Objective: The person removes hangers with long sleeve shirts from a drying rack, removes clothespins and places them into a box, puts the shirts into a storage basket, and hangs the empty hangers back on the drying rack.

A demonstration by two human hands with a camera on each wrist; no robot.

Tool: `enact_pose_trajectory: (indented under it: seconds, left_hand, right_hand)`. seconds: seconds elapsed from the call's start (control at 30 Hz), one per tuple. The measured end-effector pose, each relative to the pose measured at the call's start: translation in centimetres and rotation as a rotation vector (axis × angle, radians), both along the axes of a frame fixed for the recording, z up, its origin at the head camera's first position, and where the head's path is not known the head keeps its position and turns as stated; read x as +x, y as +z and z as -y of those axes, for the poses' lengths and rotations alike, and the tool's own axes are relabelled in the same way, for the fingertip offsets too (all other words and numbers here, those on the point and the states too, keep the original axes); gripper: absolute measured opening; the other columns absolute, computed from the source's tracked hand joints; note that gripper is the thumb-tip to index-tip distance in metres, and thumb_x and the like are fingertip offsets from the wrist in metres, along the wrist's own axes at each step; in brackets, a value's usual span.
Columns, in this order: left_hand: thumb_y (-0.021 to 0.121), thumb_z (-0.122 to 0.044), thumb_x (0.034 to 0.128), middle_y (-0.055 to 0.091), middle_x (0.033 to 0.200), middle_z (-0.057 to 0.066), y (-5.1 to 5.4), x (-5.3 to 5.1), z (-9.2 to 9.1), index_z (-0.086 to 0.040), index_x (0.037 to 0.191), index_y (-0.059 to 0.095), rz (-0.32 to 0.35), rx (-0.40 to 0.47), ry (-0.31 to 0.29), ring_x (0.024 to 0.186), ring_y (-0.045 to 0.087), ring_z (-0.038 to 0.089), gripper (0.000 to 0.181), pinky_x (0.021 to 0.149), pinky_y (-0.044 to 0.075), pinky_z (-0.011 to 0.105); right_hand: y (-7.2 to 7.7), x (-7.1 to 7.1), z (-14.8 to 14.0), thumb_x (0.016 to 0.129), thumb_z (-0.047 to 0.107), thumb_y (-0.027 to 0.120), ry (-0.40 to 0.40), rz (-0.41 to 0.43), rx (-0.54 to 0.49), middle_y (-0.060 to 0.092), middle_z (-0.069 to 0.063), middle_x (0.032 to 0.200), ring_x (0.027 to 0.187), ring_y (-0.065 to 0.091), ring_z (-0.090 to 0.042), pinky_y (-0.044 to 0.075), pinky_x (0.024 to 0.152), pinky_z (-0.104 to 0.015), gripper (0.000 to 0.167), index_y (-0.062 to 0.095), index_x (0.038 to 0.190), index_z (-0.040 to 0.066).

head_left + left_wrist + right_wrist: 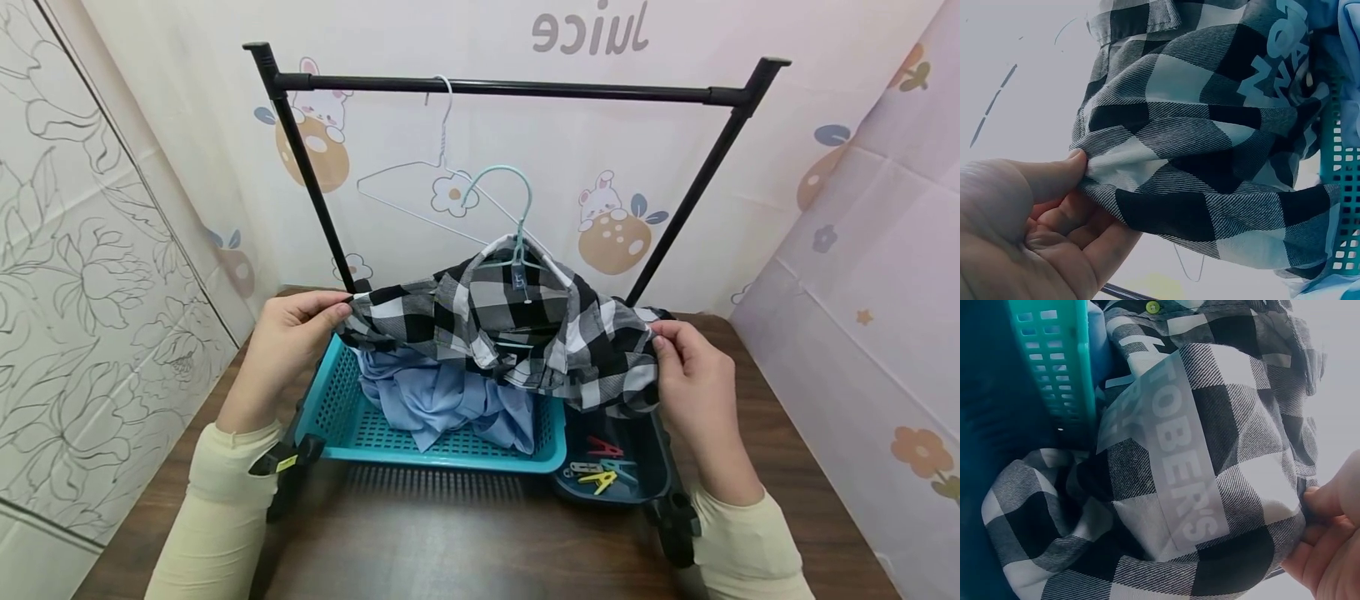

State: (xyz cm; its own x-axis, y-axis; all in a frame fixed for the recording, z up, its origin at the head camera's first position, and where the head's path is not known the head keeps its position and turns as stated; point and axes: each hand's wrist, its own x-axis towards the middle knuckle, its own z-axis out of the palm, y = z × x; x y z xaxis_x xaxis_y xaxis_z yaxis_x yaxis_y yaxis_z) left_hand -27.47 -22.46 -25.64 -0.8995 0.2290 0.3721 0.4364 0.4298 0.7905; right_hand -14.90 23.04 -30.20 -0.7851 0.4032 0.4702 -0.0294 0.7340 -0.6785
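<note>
A black, grey and white checked shirt (517, 333) is stretched sideways between both hands, with a mint-green hanger (525, 196) inside its collar. My left hand (300, 333) pinches the shirt at its left side between thumb and fingers; the left wrist view shows the thumb (1063, 169) pressed on the cloth. On the other side my right hand (697, 383) pinches the cloth likewise. Pale lettering shows on the shirt (1191, 444) in the right wrist view. Below it, a blue garment (442, 404) lies crumpled in a teal basket (352, 446), partly hidden by the shirt.
A black rack (517, 86) stands behind, with a white wire hanger (442, 158) hooked on its bar. Right of the basket, a dark blue tray (652, 475) holds several clothespins (600, 479). The brown wooden table (465, 542) extends in front. Printed curtains (675, 150) surround it.
</note>
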Motion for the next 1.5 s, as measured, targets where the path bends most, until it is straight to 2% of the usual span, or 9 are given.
enact_pose_trajectory:
  seconds: [0.1, 0.2, 0.33, 0.4, 0.5, 0.77, 1.0, 1.37, 1.5]
  left_hand:
    - [0.072, -0.026, 0.0984, 0.070, 0.088, -0.003, 0.1, 0.2, -0.2, -0.011, 0.113, 0.079, -0.023, 0.004, -0.012, 0.061, 0.047, 0.013, 0.022, 0.050, 0.038, 0.027]
    - [0.071, -0.022, 0.0988, 0.072, 0.092, 0.001, 0.2, 0.5, -0.4, -0.010, 0.114, 0.078, -0.050, -0.010, -0.015, 0.059, 0.044, 0.012, 0.021, 0.050, 0.036, 0.027]
    - [0.070, -0.020, 0.0993, 0.075, 0.108, 0.004, 0.2, 0.7, -0.9, -0.008, 0.115, 0.078, -0.056, -0.006, -0.020, 0.081, 0.058, 0.008, 0.021, 0.064, 0.046, 0.018]
    - [0.070, -0.019, 0.0993, 0.075, 0.109, 0.004, 0.2, 0.7, -1.2, -0.008, 0.115, 0.077, -0.040, 0.020, -0.030, 0.089, 0.062, 0.007, 0.021, 0.073, 0.050, 0.016]
    - [0.070, -0.019, 0.0994, 0.075, 0.109, 0.004, 0.2, 0.6, -1.6, -0.007, 0.116, 0.077, -0.026, 0.049, -0.046, 0.092, 0.064, 0.008, 0.022, 0.078, 0.053, 0.017]
    - [0.070, -0.022, 0.0992, 0.076, 0.106, 0.008, 0.6, 0.4, -2.5, -0.009, 0.113, 0.079, -0.049, -0.007, -0.046, 0.085, 0.063, 0.009, 0.021, 0.071, 0.051, 0.017]
    - [0.070, -0.021, 0.0991, 0.077, 0.101, 0.007, 1.0, 0.5, -3.4, -0.010, 0.112, 0.079, -0.102, -0.069, -0.051, 0.070, 0.054, 0.013, 0.019, 0.059, 0.043, 0.020]
    - [0.069, -0.020, 0.1000, 0.077, 0.100, 0.005, 1.3, 0.6, -4.7, -0.012, 0.113, 0.079, -0.137, -0.109, -0.060, 0.052, 0.042, 0.015, 0.018, 0.049, 0.036, 0.024]
    - [0.069, -0.021, 0.1001, 0.077, 0.099, 0.004, 1.3, 0.6, -5.3, -0.013, 0.112, 0.080, -0.151, -0.109, -0.055, 0.050, 0.042, 0.015, 0.018, 0.047, 0.035, 0.025]
  right_hand:
    - [0.2, 0.1, 0.1, 0.106, 0.015, 0.056, -0.007, -0.010, 0.004, 0.072, -0.012, 0.097, 0.074, 0.053, -0.019, 0.039, 0.057, -0.015, 0.020, 0.071, 0.117, 0.008]
    - [0.3, 0.1, 0.2, 0.106, 0.015, 0.056, -0.008, -0.014, 0.006, 0.071, -0.012, 0.096, 0.074, 0.052, -0.020, 0.039, 0.056, -0.015, 0.020, 0.071, 0.117, 0.008]
    - [0.3, 0.1, 0.3, 0.106, 0.014, 0.057, -0.008, -0.040, 0.012, 0.072, -0.012, 0.096, 0.072, 0.052, -0.019, 0.039, 0.056, -0.014, 0.019, 0.072, 0.115, 0.008]
    - [0.3, 0.1, 0.3, 0.105, 0.013, 0.057, -0.013, -0.050, 0.013, 0.072, -0.011, 0.096, 0.072, 0.052, -0.018, 0.039, 0.056, -0.014, 0.019, 0.072, 0.115, 0.008]
    - [0.3, 0.1, 0.3, 0.105, 0.013, 0.057, -0.019, -0.062, 0.012, 0.072, -0.011, 0.098, 0.073, 0.052, -0.017, 0.039, 0.057, -0.012, 0.019, 0.072, 0.116, 0.008]
    - [0.3, 0.1, 0.3, 0.104, 0.012, 0.060, -0.009, -0.112, 0.005, 0.074, -0.011, 0.099, 0.073, 0.052, -0.013, 0.038, 0.059, -0.011, 0.018, 0.074, 0.115, 0.008]
    - [0.2, 0.0, 0.3, 0.103, 0.010, 0.060, -0.004, -0.125, 0.008, 0.074, -0.011, 0.099, 0.070, 0.051, -0.013, 0.037, 0.057, -0.012, 0.018, 0.074, 0.114, 0.007]
    - [0.1, -0.1, 0.4, 0.103, 0.008, 0.061, -0.006, -0.151, 0.014, 0.075, -0.011, 0.100, 0.072, 0.052, -0.012, 0.038, 0.059, -0.009, 0.017, 0.074, 0.114, 0.006]
    - [0.0, -0.2, 0.4, 0.102, 0.007, 0.063, -0.007, -0.169, 0.015, 0.075, -0.011, 0.101, 0.071, 0.051, -0.010, 0.037, 0.060, -0.009, 0.017, 0.075, 0.114, 0.007]
